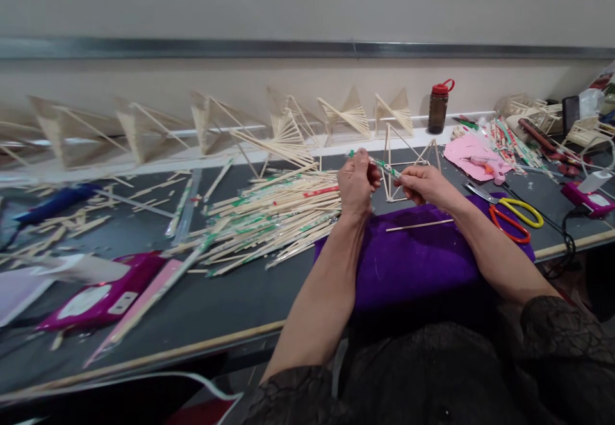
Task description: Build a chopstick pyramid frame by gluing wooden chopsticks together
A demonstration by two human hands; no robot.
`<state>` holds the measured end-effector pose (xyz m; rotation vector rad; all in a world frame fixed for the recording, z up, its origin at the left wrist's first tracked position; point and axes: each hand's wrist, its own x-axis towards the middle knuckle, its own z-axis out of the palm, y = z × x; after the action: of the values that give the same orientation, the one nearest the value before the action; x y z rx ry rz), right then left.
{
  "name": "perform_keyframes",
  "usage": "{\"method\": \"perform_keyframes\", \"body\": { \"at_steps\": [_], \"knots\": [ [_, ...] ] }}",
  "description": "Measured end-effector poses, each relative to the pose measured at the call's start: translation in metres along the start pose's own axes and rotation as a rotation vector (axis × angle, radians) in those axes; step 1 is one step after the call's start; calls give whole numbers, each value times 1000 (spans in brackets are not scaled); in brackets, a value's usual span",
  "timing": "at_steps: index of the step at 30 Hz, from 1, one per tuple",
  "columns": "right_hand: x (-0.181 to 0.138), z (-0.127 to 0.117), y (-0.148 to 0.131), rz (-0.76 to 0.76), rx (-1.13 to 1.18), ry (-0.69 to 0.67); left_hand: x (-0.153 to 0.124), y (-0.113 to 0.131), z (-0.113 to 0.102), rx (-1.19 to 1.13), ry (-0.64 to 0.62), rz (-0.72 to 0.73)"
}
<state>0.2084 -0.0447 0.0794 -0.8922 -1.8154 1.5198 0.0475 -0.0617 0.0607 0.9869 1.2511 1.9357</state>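
Observation:
My left hand [356, 184] and my right hand [427, 184] are both closed on a slim, green-printed chopstick wrapper [388, 170], stretched between them above the table. Whether a chopstick is inside it I cannot tell. Below, a bare wooden chopstick [418, 225] lies across a purple cloth [394, 271]. Left of my left hand spreads a heap of chopsticks [283, 216], some loose and some in clear wrappers with green print. Just behind my hands stands a small open frame of joined sticks [388, 143], partly hidden by them.
Scissors [509, 210] with red and yellow handles lie at the right by a pink sheet [466, 156]. A bottle [437, 109] stands at the back wall beside twisted stick structures [346, 116]. Leftward are a blue tool [57, 206] and a magenta device [108, 290].

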Motion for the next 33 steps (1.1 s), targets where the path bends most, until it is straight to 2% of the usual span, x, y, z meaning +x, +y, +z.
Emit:
{"method": "perform_keyframes", "body": {
  "at_steps": [6,9,14,18,23,30,33],
  "knots": [
    [0,0,-2,-30,3,68,-3,0,-2,-5,-172,7],
    [-1,0,-4,-25,-19,55,-3,0,-2,-5,-183,6],
    [0,-1,-1,-14,-22,31,-3,1,-3,-45,-179,-102],
    [2,-3,4,54,60,-53,-2,0,-3,-43,-217,-164],
    [6,-13,4,158,136,-110,11,-2,-10,-75,-65,-183],
    [6,-22,4,138,50,-108,28,1,-27,-133,184,-195],
    [6,-22,4,135,-18,-125,32,1,-32,-139,244,-171]
  ]
}}
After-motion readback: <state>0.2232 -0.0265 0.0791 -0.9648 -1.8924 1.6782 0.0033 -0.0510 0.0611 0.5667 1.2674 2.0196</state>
